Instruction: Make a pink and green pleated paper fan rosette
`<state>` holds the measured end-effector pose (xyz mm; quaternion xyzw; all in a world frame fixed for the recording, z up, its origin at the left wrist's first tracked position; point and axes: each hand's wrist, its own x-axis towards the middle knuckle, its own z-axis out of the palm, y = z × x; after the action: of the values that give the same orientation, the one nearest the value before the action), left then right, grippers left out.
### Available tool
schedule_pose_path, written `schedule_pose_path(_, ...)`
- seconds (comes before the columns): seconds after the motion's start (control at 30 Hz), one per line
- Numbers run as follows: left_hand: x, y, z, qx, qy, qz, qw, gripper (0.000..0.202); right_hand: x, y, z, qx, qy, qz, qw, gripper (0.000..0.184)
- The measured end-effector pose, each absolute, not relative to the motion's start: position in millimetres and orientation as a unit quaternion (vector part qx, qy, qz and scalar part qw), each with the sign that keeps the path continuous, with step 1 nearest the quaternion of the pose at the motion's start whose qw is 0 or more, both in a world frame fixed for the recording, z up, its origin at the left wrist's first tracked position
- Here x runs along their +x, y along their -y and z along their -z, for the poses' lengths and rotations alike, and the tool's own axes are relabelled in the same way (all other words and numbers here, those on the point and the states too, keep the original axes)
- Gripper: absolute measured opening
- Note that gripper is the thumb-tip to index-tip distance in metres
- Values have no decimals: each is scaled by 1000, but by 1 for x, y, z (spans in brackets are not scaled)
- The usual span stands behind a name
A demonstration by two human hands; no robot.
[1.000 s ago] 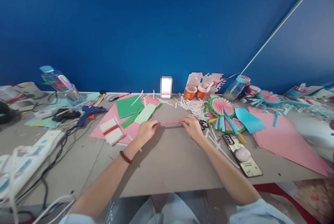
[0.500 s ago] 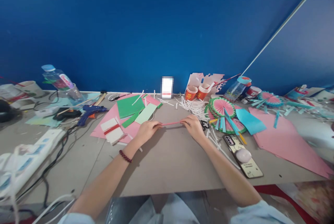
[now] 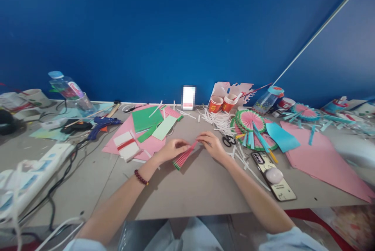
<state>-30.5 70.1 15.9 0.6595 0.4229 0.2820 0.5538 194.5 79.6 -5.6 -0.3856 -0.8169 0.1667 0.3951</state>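
Note:
A folded, pleated pink paper strip with a green edge [image 3: 184,156] lies slanted on the grey table [image 3: 190,188] between my hands. My left hand [image 3: 170,150] pinches its middle with curled fingers. My right hand [image 3: 211,145] grips its upper end with fingers closed. A dark bead bracelet [image 3: 141,177] circles my left wrist.
Pink and green paper sheets [image 3: 146,124] lie to the left. Watermelon-coloured paper fans [image 3: 249,123], scissors [image 3: 226,140], white paper scraps and two orange cups [image 3: 222,104] sit right. A phone [image 3: 274,176] lies near my right forearm. A blue glue gun [image 3: 101,125], cables and a power strip [image 3: 35,173] crowd the left.
The strip was stretched level between both hands. Now the hands have come closer together and the strip is turned slantwise, its green-edged end pointing toward me.

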Motion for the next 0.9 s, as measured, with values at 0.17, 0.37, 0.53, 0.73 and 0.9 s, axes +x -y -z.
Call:
schedule_pose_path(0.17,-26,-64,-19,579,-420,-262,648,35,185,-74,3,-397,781,-236,420,24)
schedule_pose_path(0.37,-23,-63,-15,528,-427,-304,668,37,174,-72,6,-435,593,-472,485,41)
schedule_pose_path(0.53,-19,-62,-16,520,-426,-322,667,38,166,-69,4,-421,495,-611,452,34)
schedule_pose_path(0.73,-17,-60,-18,510,-425,-316,678,38,165,-67,-3,-411,474,-635,451,31)
schedule_pose_path(0.9,-16,-59,-19,494,-424,-321,688,41,166,-68,-1,-407,457,-642,462,30)
